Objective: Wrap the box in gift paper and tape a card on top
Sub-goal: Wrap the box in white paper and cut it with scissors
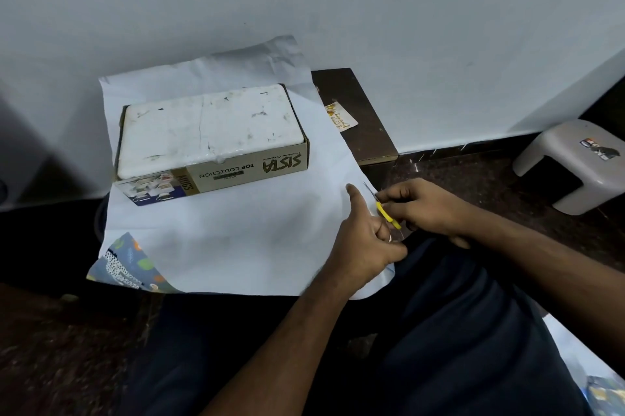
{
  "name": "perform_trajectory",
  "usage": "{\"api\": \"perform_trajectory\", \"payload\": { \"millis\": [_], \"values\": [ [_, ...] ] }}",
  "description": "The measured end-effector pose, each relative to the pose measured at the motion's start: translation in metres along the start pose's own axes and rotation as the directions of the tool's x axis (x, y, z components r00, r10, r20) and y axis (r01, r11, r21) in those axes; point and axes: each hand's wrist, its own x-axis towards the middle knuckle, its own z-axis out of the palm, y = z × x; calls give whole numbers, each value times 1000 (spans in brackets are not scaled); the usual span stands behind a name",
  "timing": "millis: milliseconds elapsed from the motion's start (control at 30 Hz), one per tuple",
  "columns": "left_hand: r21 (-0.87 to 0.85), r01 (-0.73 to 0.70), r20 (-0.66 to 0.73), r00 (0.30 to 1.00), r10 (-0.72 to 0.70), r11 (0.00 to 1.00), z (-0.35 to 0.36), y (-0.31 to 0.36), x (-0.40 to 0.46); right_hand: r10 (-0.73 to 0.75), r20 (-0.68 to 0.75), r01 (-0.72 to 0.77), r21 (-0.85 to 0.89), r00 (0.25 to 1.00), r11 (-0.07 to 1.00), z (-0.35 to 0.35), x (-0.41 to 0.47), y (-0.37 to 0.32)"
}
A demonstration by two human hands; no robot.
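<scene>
One box (213, 141), one card (341, 117), one scissors (385, 209).

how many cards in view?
1. The card lies on the dark wooden board right of the box, its left end tucked under or against the gift paper edge. More could be hidden under the paper.

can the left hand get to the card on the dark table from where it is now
Probably yes: the left hand rests on the gift paper, and the card lies uncovered beyond the paper's right edge, nothing between them.
</scene>
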Motion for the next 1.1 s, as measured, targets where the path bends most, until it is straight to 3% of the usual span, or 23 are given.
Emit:
{"api": "perform_trajectory", "payload": {
  "millis": [200, 333, 533, 900, 1100],
  "values": [
    [31, -23, 3, 1000, 23, 999, -7, 6, -4, 28, -65, -21, 108, 997, 994, 4, 1, -2],
    [107, -12, -15, 1000, 14, 994, -6, 7, -6, 36, -28, -33, 106, 999, 994, 2, 0, -4],
    [92, -29, 0, 1000, 29, 995, -2, 11, -9, 31, 9, -32, 240, 999, 970, 1, -6, -6],
    [-2, -7, -3, 1000, 7, 1000, -7, 7, -6, 25, 21, -30, 249, 999, 968, -1, -4, 0],
    [62, -7, 14, 1000, 6, 998, -10, 12, -9, 62, -18, -55, 280, 998, 958, 0, 0, -1]
  ]
}}
